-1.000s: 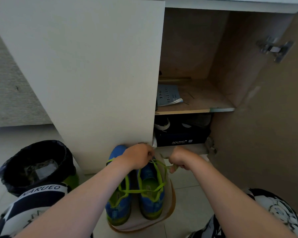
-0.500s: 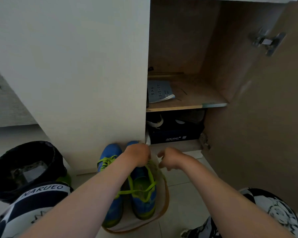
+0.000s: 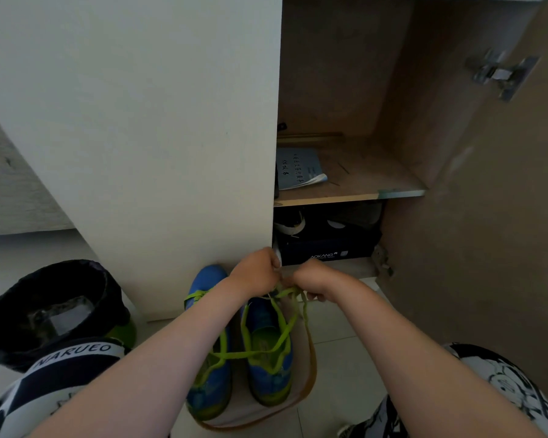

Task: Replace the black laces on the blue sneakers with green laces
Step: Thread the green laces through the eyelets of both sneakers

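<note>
Head view shows left hand [image 3: 256, 269] and right hand [image 3: 314, 279] both pinching green laces [image 3: 285, 311] above blue sneakers [image 3: 266, 361], black bin [image 3: 45, 311] left, cabinet door [image 3: 140, 137] just behind.

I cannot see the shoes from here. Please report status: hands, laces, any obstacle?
Left hand and right hand both closed on green laces above right sneaker. Left sneaker already green-laced. No black laces visible. Nothing in the way.

Home entryway: shoe cabinet [image 3: 171, 121], tiled floor [image 3: 339, 339], bin [image 3: 45, 311].
</note>
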Demonstrator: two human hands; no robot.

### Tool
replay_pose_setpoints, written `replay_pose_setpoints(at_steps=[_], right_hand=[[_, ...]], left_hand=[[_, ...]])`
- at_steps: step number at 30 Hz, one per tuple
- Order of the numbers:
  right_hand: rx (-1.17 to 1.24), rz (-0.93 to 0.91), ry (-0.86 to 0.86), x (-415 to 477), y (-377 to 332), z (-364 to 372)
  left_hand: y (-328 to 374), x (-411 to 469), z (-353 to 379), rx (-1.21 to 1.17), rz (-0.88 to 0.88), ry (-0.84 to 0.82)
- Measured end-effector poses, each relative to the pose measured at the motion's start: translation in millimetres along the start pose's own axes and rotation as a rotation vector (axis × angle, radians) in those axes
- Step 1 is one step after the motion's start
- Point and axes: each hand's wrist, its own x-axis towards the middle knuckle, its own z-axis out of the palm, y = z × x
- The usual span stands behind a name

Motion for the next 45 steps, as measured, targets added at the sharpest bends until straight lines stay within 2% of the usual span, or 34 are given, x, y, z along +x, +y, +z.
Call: replay_pose_setpoints(at_steps=[4, 10, 14, 19, 25, 28, 31, 34, 37, 39, 42, 45], right_hand=[[0.112, -0.018, 0.015, -10.8, -5.6, -8.6], [0.466, -0.053, 0.021, -14.8, -13.1, -18.7], [0.659, -0.106, -0.078, -13.6, -16.7, -19.0], [0.766, -0.069, -0.080, -12.6, -16.3, -15.1], [0.507, 0.003, 0.182, -3.2, -9.4, -18.0], [0.275, 0.009, 0.279, 2.2, -4.2, -21.2], [0.019, 0.008, 0.294, 6.8, -3.6, -18.0], [-0.167, -0.075, 0.265, 1.6, -9.4, -11.2], [-0.090, -0.331, 0.297, -9.8, -20.0, -4.9], [0.076, -0.472, 0.182, -19.5, -33.5, -0.8], [0.294, -0.506, -0.045, -26.9, -43.1, 5.9], [0.273, -0.530, -0.022, -22.0, -42.2, 6.8]], left_hand=[[7.4, -3.3, -11.5, -0.088, -0.063, 0.008], [9.7, -8.5, -18.9, -0.400, -0.236, -0.191], [15.3, -17.9, -24.5, -0.589, -0.212, -0.348], [19.2, -22.2, -45.6, -0.483, -0.112, -0.264], [8.8, -29.6, -88.5, -0.154, -0.058, -0.234], [-3.7, -32.7, -110.3, -0.036, -0.056, -0.144], [-14.4, -35.2, -124.6, 0.004, -0.040, -0.035], [-13.5, -38.2, -123.7, 0.048, 0.002, -0.030], [-6.3, -38.5, -109.3, 0.105, 0.049, -0.065], [-0.9, -37.6, -100.9, 0.125, 0.068, -0.062], [4.4, -35.3, -95.8, 0.120, 0.099, -0.045], [2.2, -32.7, -98.2, 0.095, 0.104, -0.019]])
